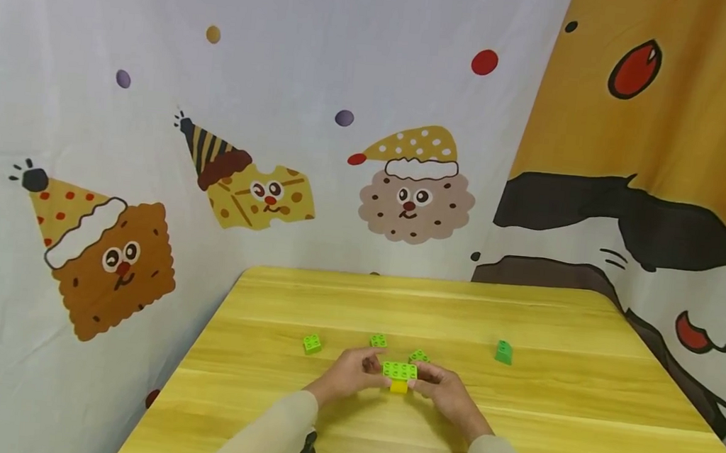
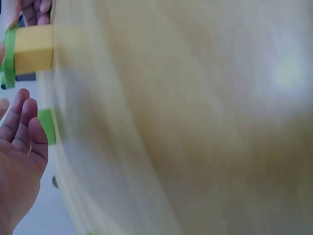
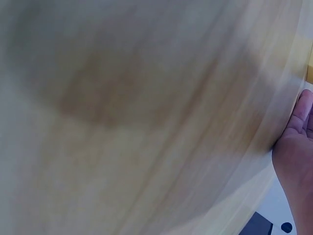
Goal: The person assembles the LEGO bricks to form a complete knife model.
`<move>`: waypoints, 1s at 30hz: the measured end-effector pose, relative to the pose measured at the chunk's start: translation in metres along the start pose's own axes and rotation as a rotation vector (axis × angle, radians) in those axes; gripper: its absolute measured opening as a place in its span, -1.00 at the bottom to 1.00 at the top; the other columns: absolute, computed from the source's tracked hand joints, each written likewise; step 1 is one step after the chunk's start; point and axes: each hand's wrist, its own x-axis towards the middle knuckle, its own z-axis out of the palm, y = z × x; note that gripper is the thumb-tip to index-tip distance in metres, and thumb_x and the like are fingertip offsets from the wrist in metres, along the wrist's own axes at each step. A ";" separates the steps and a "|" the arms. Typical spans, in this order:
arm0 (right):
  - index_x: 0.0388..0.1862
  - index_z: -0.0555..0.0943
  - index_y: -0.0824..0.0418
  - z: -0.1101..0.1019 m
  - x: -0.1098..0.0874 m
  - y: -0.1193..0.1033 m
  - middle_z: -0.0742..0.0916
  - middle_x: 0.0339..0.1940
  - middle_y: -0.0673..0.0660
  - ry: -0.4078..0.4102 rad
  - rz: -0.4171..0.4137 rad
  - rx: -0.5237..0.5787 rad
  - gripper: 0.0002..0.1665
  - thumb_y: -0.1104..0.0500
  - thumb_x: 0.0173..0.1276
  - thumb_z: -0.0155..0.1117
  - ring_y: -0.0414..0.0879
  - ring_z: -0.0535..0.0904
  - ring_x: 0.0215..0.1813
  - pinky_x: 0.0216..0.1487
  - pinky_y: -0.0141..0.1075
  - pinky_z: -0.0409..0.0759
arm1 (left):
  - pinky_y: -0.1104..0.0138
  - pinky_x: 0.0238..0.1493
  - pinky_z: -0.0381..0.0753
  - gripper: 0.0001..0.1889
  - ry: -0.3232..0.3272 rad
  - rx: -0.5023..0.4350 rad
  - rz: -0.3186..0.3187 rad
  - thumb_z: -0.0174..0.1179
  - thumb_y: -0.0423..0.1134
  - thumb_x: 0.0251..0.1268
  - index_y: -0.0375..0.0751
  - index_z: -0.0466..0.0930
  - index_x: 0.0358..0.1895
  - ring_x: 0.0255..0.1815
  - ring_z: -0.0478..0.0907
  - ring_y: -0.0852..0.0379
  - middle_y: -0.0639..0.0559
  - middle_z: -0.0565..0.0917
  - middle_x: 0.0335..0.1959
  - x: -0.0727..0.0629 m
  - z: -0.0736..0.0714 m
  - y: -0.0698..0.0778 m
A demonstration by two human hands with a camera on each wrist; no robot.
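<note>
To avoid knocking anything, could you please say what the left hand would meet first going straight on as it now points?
The left hand would first meet the green eight-stud brick, which it seems to pinch; beyond, probably the right hand, though depth is unclear.

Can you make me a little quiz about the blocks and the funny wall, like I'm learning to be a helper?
1. What colour is the block right under the long green brick?

2. True or false: the darker green brick lies nearer the left hand than the right hand.

3. On the wall, the cheese picture wears a hat that is mostly:
a) spotted
b) striped
c) plain white

Key: 1. Yellow. 2. False; it lies nearer the right hand. 3. b.
</note>
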 end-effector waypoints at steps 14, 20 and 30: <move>0.27 0.56 0.30 0.001 0.000 0.002 0.69 0.07 0.17 -0.008 0.006 0.048 -0.42 0.08 0.35 0.39 0.00 0.59 0.05 0.03 -0.07 0.58 | 0.22 -0.14 0.54 -0.39 0.119 -0.016 -0.053 0.35 -0.04 0.30 -0.18 0.46 0.36 -0.08 0.47 0.02 -0.18 0.57 -0.01 -0.005 -0.043 -0.004; 0.28 0.55 0.33 0.002 0.001 0.003 0.69 0.07 0.18 -0.003 0.008 0.056 -0.41 0.10 0.35 0.39 0.01 0.59 0.06 0.04 -0.08 0.59 | 0.21 -0.12 0.54 -0.42 0.208 0.009 -0.068 0.36 -0.01 0.28 -0.14 0.50 0.32 -0.07 0.48 0.06 -0.11 0.59 -0.05 -0.003 -0.060 -0.009; 0.27 0.56 0.33 0.002 0.000 0.000 0.69 0.09 0.20 -0.005 0.000 0.040 -0.43 0.10 0.34 0.40 0.05 0.58 0.11 0.08 -0.06 0.57 | 0.15 -0.04 0.54 -0.46 0.339 -0.032 -0.124 0.38 -0.06 0.27 -0.11 0.55 0.28 0.00 0.48 0.01 -0.17 0.58 0.02 -0.009 -0.084 -0.015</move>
